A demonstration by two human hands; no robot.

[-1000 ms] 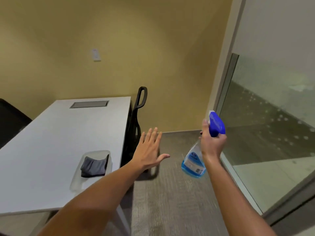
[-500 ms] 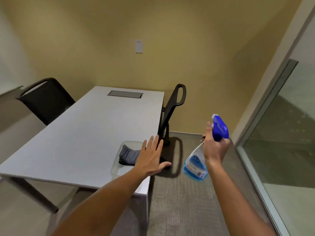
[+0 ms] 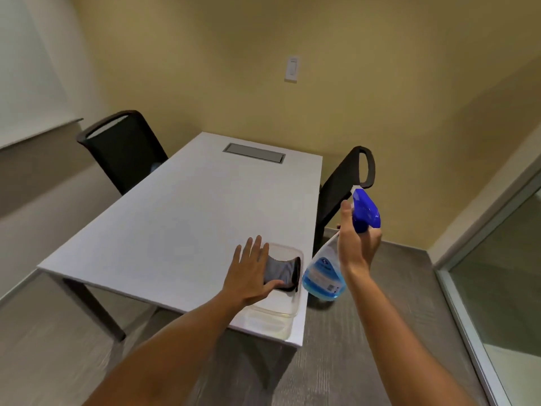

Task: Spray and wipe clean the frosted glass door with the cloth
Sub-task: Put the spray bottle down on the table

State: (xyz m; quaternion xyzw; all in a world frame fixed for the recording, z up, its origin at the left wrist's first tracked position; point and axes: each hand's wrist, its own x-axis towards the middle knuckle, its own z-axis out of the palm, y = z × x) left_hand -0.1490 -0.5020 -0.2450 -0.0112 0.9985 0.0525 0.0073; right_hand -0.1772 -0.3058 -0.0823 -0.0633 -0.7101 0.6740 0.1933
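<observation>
A grey cloth (image 3: 281,273) lies in a clear plastic tray (image 3: 278,313) at the near right corner of the white table (image 3: 181,218). My left hand (image 3: 251,273) reaches over the tray's left side with fingers straight and spread; its thumb overlaps the cloth's near edge. My right hand (image 3: 357,248) grips the neck of a spray bottle (image 3: 323,273) with blue liquid and a blue trigger head (image 3: 365,211), held in the air to the right of the table. The frosted glass door (image 3: 503,276) shows at the right edge.
Two black chairs stand at the table, one at the far left (image 3: 123,148) and one on the right side (image 3: 342,189). A grey cable hatch (image 3: 254,153) sits in the tabletop. Yellow wall behind, grey carpet (image 3: 366,347) underfoot.
The view has swung left, away from the glass door toward the table. My left hand has moved forward from mid-air to over the tray and cloth. The bottle stays in my right hand.
</observation>
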